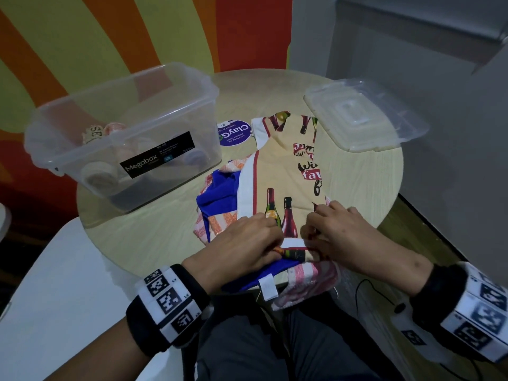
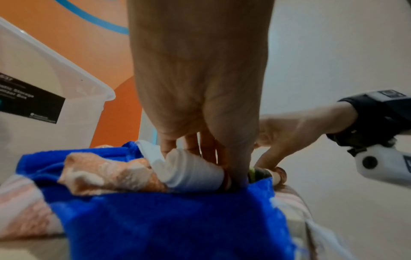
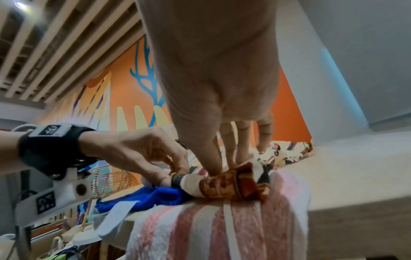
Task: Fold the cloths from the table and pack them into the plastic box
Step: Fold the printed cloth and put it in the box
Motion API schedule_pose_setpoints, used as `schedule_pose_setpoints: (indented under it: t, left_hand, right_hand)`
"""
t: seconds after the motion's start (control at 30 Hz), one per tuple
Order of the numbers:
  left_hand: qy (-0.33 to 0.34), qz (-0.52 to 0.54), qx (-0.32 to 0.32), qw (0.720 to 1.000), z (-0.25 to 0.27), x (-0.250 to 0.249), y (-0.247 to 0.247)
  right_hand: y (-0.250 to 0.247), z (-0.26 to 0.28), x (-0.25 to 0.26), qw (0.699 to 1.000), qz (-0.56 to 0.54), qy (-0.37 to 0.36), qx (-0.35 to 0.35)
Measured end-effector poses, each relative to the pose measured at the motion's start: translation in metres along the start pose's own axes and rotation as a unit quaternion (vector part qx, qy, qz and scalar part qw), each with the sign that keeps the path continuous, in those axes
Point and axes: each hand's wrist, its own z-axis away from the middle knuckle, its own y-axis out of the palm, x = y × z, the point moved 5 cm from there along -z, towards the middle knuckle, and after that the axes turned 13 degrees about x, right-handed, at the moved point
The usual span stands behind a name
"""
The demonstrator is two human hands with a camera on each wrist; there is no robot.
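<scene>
Left hand: the left hand (image 1: pixel 247 237) has its fingers curled down on the near end of the wine-print tea towel (image 1: pixel 286 171), pinching the rolled hem.
Right hand: the right hand (image 1: pixel 338 229) pinches the same hem just beside it, thumb under and fingers over.
Reason for hold: two grips side by side keep the turn even, so the roll should start straight, in my judgement.
Towel position: it lies lengthwise on the round table (image 1: pixel 154 226), atop a blue cloth (image 1: pixel 217 199) and a pink-striped towel (image 1: pixel 308 281) (the latter hangs over the near edge).
Towel appearance: cream, bottle motifs, red-lined white border, near end turned into a tight roll (image 3: pixel 222 184).
Plastic box: the plastic box (image 1: pixel 68 138) stands open to the left, holding what appear to be rolled cloths, though the wall blurs them.
Lid: the lid (image 1: pixel 362 116) rests on the table at the right, apart from the box.
</scene>
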Motion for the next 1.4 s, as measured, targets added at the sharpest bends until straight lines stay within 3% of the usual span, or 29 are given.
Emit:
schedule_pose_setpoints:
  t: [0.07,0.2,0.3,0.43,0.63,0.7,0.8,0.97,1.07,1.13,1.23,1.4]
  left_hand:
    - [0.002,0.038,-0.008,0.999,-0.003,0.003,-0.001]
    - [-0.01,0.094,-0.014,0.995,-0.009,0.011,-0.005]
    - [-0.016,0.114,-0.01,0.993,-0.011,0.011,-0.006]
    - [-0.028,0.094,0.007,0.995,-0.009,0.015,-0.006]
    - [-0.107,0.242,-0.02,0.964,-0.017,0.047,-0.016]
    - [-0.126,0.215,-0.039,0.968,-0.022,0.05,-0.018]
    - [-0.166,0.085,-0.04,0.982,-0.027,0.047,-0.019]
    - [-0.2,-0.048,-0.043,0.978,-0.028,0.041,-0.025]
    - [-0.179,-0.066,-0.079,0.979,-0.021,0.035,-0.037]
    - [-0.107,-0.036,-0.088,0.99,-0.016,0.027,-0.04]
    - [0.009,-0.053,-0.037,0.998,-0.013,0.013,-0.028]
    - [0.006,-0.014,-0.035,0.999,-0.011,0.027,-0.017]
  right_hand:
    - [-0.002,0.0,0.007,0.999,0.01,-0.043,-0.027]
    - [0.003,-0.004,0.018,0.996,-0.025,-0.084,0.03]
    - [0.006,-0.011,0.015,0.996,-0.028,-0.081,-0.006]
    - [0.0,-0.02,-0.001,0.991,-0.109,-0.072,0.004]
    - [-0.004,-0.03,-0.025,0.962,-0.268,-0.035,0.018]
    - [-0.005,-0.031,-0.025,0.966,-0.259,-0.027,0.005]
    - [-0.004,-0.031,-0.024,0.971,-0.239,-0.008,-0.012]
    - [-0.002,-0.028,-0.021,0.976,-0.214,0.009,-0.028]
    - [0.0,-0.03,-0.019,0.979,-0.199,0.022,-0.024]
    - [0.0,-0.033,-0.019,0.98,-0.197,0.028,-0.019]
    - [-0.003,-0.036,-0.021,0.979,-0.202,0.028,-0.013]
    - [-0.003,-0.021,-0.031,0.958,-0.283,-0.032,0.039]
